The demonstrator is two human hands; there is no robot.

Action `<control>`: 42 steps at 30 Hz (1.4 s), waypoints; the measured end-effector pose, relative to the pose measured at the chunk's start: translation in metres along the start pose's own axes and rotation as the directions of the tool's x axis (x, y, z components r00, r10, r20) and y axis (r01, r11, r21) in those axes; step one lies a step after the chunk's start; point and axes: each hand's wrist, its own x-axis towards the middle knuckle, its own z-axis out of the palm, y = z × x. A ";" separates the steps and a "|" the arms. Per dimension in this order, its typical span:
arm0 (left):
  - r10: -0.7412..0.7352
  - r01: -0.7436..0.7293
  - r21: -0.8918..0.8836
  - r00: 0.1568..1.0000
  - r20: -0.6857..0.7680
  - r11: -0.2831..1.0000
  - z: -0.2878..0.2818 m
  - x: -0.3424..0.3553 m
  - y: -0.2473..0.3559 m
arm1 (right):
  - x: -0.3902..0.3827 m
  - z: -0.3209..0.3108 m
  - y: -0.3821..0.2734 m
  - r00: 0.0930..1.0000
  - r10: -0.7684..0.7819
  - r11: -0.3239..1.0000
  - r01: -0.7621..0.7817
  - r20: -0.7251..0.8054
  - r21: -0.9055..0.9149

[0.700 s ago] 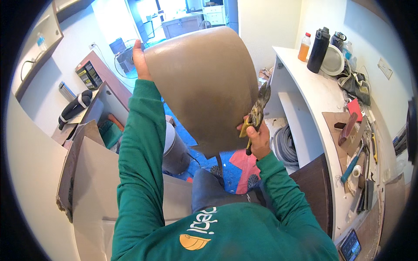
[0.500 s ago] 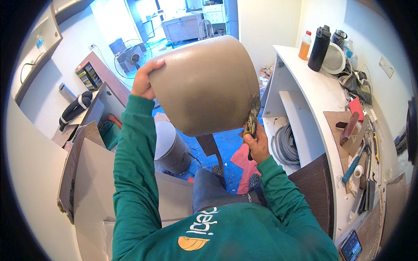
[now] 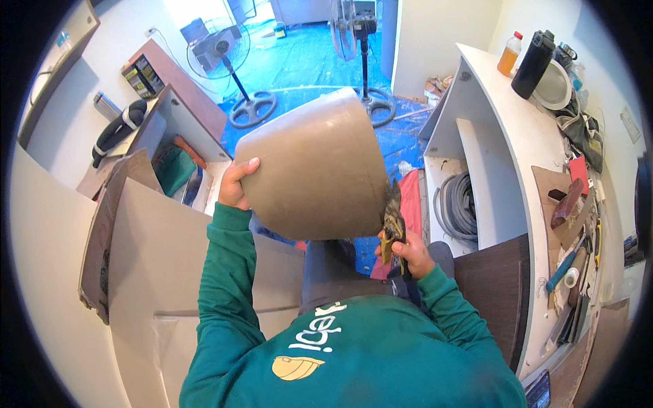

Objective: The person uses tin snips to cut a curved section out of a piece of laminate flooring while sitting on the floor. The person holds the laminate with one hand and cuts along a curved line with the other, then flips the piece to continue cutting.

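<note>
A large tan, smooth, rounded shell (image 3: 316, 173), tapered like a tub, is held up over my lap. At its left edge my left hand (image 3: 238, 183) is closed, the thumb lying on its outer face. My right hand (image 3: 410, 253) is wrapped round a grimy hand tool (image 3: 393, 228) with dark and yellow parts, its exact kind unclear. The tool's dark upper end is at the shell's lower right edge, seemingly touching it. The inner side of the shell is hidden from me.
To the right, a white cabinet (image 3: 500, 153) carries bottles, cardboard and several hand tools; a coiled grey hose (image 3: 457, 207) lies on its shelf. Two stand fans (image 3: 221, 49) (image 3: 352, 30) are ahead on blue floor sheeting (image 3: 292, 61). Large beige panels (image 3: 163, 265) lean at left.
The shell and both hands have come lower, nearer my lap, and the shell has tilted somewhat. The view has shifted, bringing more of the stand fans into sight.
</note>
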 end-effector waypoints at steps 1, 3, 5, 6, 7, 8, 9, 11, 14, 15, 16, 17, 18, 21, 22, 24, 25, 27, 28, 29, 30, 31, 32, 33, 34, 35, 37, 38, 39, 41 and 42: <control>-0.026 0.025 -0.026 0.999 -0.026 0.999 -0.008 -0.004 -0.009 | -0.002 0.002 0.001 1.000 0.025 1.000 -0.025 -0.001 0.006; -0.086 0.079 -0.083 0.993 -0.079 0.993 -0.028 -0.013 -0.027 | -0.001 0.008 -0.003 1.000 0.009 0.998 -0.010 0.011 0.058; -0.105 0.092 -0.205 0.993 -0.056 0.974 -0.035 -0.029 -0.038 | 0.001 0.003 0.002 0.999 0.014 0.994 -0.017 0.030 0.111; -0.105 0.092 -0.262 0.994 -0.038 0.961 -0.035 -0.033 -0.041 | 0.002 0.001 0.003 1.000 0.018 0.992 -0.020 0.022 0.125; -0.073 0.054 -0.179 0.992 -0.099 0.982 -0.029 -0.043 -0.045 | 0.001 0.001 0.004 1.000 0.022 0.990 -0.023 0.014 0.137; -0.067 0.046 -0.161 0.989 -0.132 0.986 -0.030 -0.053 -0.052 | 0.000 0.002 0.004 1.000 0.026 0.988 -0.027 0.007 0.150; -0.054 0.031 -0.136 0.985 -0.164 0.990 -0.031 -0.061 -0.056 | 0.002 0.005 0.002 1.000 0.024 0.991 -0.024 -0.005 0.135; -0.047 0.014 -0.141 0.971 -0.236 0.990 -0.032 -0.077 -0.064 | 0.003 0.001 0.006 0.999 0.042 0.991 -0.043 0.011 0.127; -0.067 0.004 -0.192 0.944 -0.324 0.981 -0.022 -0.097 -0.079 | 0.005 0.002 0.004 0.998 0.055 0.986 -0.056 0.014 0.154; -0.063 0.000 -0.182 0.938 -0.340 0.983 -0.014 -0.106 -0.082 | 0.006 0.005 0.000 0.998 0.055 0.984 -0.057 0.017 0.169; -0.063 0.002 -0.173 0.934 -0.351 0.985 -0.006 -0.113 -0.087 | 0.007 0.006 -0.001 0.999 0.053 0.986 -0.054 0.010 0.161; -0.080 0.016 -0.196 0.943 -0.323 0.980 -0.002 -0.119 -0.095 | 0.007 0.007 -0.003 0.999 0.050 0.987 -0.050 0.002 0.152; -0.091 0.025 -0.218 0.950 -0.299 0.976 0.001 -0.127 -0.105 | 0.007 0.009 -0.004 0.999 0.047 0.989 -0.046 0.001 0.142; -0.154 0.083 -0.241 0.944 -0.292 0.967 0.008 -0.138 -0.128 | 0.008 0.012 -0.009 0.997 0.082 0.987 -0.082 0.002 0.139; -0.178 0.106 -0.241 0.937 -0.299 0.965 0.009 -0.139 -0.131 | 0.007 0.011 -0.009 0.995 0.099 0.986 -0.099 0.009 0.132; -0.172 0.097 -0.230 0.928 -0.330 0.968 0.008 -0.140 -0.133 | 0.006 0.008 -0.008 0.991 0.133 0.984 -0.134 0.023 0.116; -0.168 0.092 -0.225 0.923 -0.346 0.970 0.009 -0.140 -0.133 | 0.005 0.006 -0.009 0.987 0.154 0.974 -0.161 0.054 0.160; -0.156 0.096 -0.187 0.928 -0.338 0.978 0.011 -0.141 -0.125 | 0.003 -0.001 -0.010 0.975 0.190 0.946 -0.212 0.112 0.246; -0.151 0.099 -0.168 0.932 -0.331 0.981 0.013 -0.140 -0.120 | 0.003 -0.006 -0.011 0.973 0.185 0.936 -0.217 0.137 0.277; -0.174 0.126 -0.163 0.931 -0.320 0.978 0.014 -0.139 -0.117 | 0.002 -0.011 -0.012 0.970 0.181 0.925 -0.224 0.163 0.307; -0.195 0.152 -0.157 0.930 -0.312 0.976 0.015 -0.137 -0.113 | 0.004 -0.015 -0.014 0.966 0.174 0.913 -0.231 0.191 0.337; -0.216 0.178 -0.150 0.928 -0.304 0.973 0.015 -0.135 -0.110 | 0.007 -0.021 -0.017 0.960 0.178 0.918 -0.241 0.214 0.314; -0.230 0.192 -0.154 0.926 -0.300 0.969 0.014 -0.133 -0.108 | 0.007 -0.025 -0.021 0.963 0.183 0.941 -0.230 0.198 0.249; -0.243 0.205 -0.155 0.925 -0.292 0.967 0.013 -0.130 -0.105 | 0.007 -0.025 -0.032 0.966 0.183 0.959 -0.216 0.180 0.183; -0.251 0.213 -0.157 0.926 -0.283 0.964 0.013 -0.127 -0.103 | 0.008 -0.027 -0.040 0.970 0.181 0.973 -0.201 0.163 0.111; -0.245 0.204 -0.167 0.929 -0.278 0.965 0.015 -0.123 -0.100 | 0.008 -0.036 -0.046 0.953 0.224 0.974 -0.227 0.206 -0.005; -0.234 0.186 -0.185 0.931 -0.280 0.965 0.016 -0.119 -0.097 | 0.009 -0.031 -0.055 0.955 0.221 0.975 -0.209 0.197 -0.080; -0.234 0.189 -0.178 0.929 -0.286 0.966 0.015 -0.117 -0.097 | 0.008 -0.030 -0.058 0.957 0.219 0.973 -0.200 0.191 -0.117; -0.234 0.190 -0.174 0.928 -0.289 0.966 0.014 -0.115 -0.097 | 0.007 -0.030 -0.055 0.962 0.205 0.974 -0.181 0.180 -0.140; -0.223 0.180 -0.165 0.929 -0.296 0.970 0.012 -0.111 -0.095 | 0.004 -0.032 -0.044 0.972 0.174 0.972 -0.143 0.159 -0.185; -0.211 0.169 -0.161 0.930 -0.302 0.973 0.011 -0.110 -0.095 | 0.002 -0.036 -0.040 0.962 0.221 0.955 -0.180 0.161 -0.236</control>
